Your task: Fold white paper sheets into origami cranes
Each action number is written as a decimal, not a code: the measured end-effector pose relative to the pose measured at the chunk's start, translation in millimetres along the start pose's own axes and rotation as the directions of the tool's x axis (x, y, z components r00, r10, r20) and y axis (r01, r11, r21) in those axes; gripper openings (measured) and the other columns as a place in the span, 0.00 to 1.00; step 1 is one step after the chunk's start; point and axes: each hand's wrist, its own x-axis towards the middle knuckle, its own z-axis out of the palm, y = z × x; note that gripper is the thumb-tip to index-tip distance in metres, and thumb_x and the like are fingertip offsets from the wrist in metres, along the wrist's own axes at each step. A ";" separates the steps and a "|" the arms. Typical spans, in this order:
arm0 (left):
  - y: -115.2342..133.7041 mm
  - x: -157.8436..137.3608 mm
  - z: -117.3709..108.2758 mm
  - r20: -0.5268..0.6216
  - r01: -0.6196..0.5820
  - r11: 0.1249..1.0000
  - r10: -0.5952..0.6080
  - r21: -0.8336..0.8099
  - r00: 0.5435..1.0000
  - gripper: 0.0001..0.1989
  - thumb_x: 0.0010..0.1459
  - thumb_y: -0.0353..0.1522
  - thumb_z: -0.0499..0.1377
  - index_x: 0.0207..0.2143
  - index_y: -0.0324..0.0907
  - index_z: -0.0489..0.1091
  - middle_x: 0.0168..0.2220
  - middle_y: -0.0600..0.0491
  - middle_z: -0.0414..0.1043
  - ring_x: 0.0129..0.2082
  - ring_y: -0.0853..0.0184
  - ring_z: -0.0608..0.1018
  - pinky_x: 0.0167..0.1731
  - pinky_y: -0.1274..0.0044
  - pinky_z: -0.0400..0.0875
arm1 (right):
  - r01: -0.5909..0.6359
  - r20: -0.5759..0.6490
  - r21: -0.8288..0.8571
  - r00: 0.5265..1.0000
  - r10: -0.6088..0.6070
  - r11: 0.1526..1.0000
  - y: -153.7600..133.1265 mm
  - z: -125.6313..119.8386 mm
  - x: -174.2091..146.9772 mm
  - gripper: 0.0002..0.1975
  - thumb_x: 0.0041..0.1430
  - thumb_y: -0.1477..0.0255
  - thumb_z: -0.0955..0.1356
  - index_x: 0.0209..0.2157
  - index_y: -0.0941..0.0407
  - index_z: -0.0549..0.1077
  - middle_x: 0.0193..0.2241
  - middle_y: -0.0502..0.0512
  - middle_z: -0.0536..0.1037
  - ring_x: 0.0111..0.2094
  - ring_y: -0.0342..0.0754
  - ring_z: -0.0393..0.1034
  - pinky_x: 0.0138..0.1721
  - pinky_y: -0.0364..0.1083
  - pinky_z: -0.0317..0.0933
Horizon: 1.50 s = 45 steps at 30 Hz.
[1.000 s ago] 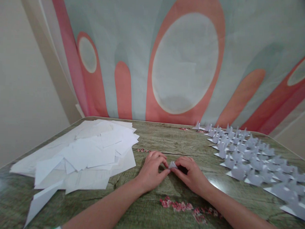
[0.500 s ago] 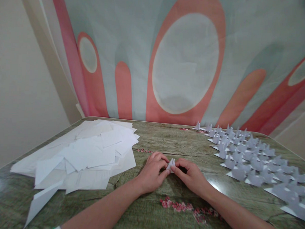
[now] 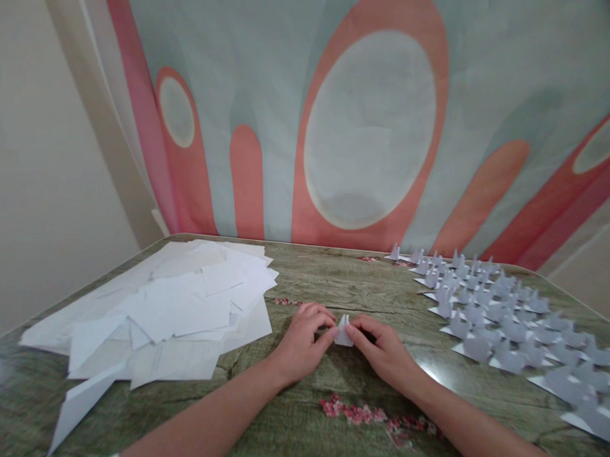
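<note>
A small white folded paper piece (image 3: pixel 344 332) with two upright points stands near the middle of the wood-patterned table (image 3: pixel 328 276). My left hand (image 3: pixel 306 340) pinches its left side between thumb and fingers. On the other side, my right hand (image 3: pixel 378 348) grips the right edge with thumb and forefinger. Both hands rest low over the tabletop, their fingers curled. Parts of the paper's sides are hidden behind the fingertips.
A wide heap of loose white sheets (image 3: pixel 182 297) covers the left of the table, with one folded sheet (image 3: pixel 81 404) at its near corner. Rows of folded paper figures (image 3: pixel 476 344) fill the right. A patterned backdrop (image 3: pixel 276 181) rises behind the far edge.
The fingers have shifted slightly outward on the folded paper, and more of its front face shows. The heap and the rows of figures stay as they were.
</note>
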 end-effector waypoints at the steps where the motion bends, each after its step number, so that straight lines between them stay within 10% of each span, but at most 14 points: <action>1: 0.3 0.3 -0.3 0.003 0.003 1.000 -0.003 -0.002 1.000 0.05 0.57 0.29 0.54 0.30 0.42 0.68 0.37 0.52 0.67 0.43 0.65 0.67 0.46 0.72 0.60 | -0.005 -0.013 0.021 1.000 0.005 1.000 -0.6 -0.7 0.2 0.15 0.60 0.64 0.60 0.26 0.56 0.69 0.23 0.50 0.68 0.27 0.44 0.62 0.30 0.42 0.57; 21: -1.0 0.4 1.7 -0.026 0.028 0.999 -0.028 0.014 0.999 0.03 0.51 0.26 0.57 0.26 0.42 0.68 0.36 0.52 0.68 0.41 0.64 0.68 0.45 0.70 0.61 | -0.009 -0.044 0.104 0.999 0.014 0.994 5.7 1.3 -1.1 0.11 0.57 0.68 0.63 0.40 0.55 0.72 0.35 0.54 0.76 0.35 0.48 0.69 0.38 0.46 0.63; 45: -0.9 0.1 0.3 0.012 0.004 1.000 -0.004 -0.016 1.000 0.02 0.53 0.29 0.59 0.28 0.41 0.67 0.36 0.53 0.68 0.40 0.66 0.68 0.44 0.73 0.60 | 0.261 -0.030 -0.142 0.963 -0.267 0.955 2.4 0.4 -2.9 0.12 0.58 0.74 0.62 0.42 0.51 0.73 0.30 0.54 0.73 0.33 0.46 0.68 0.34 0.44 0.63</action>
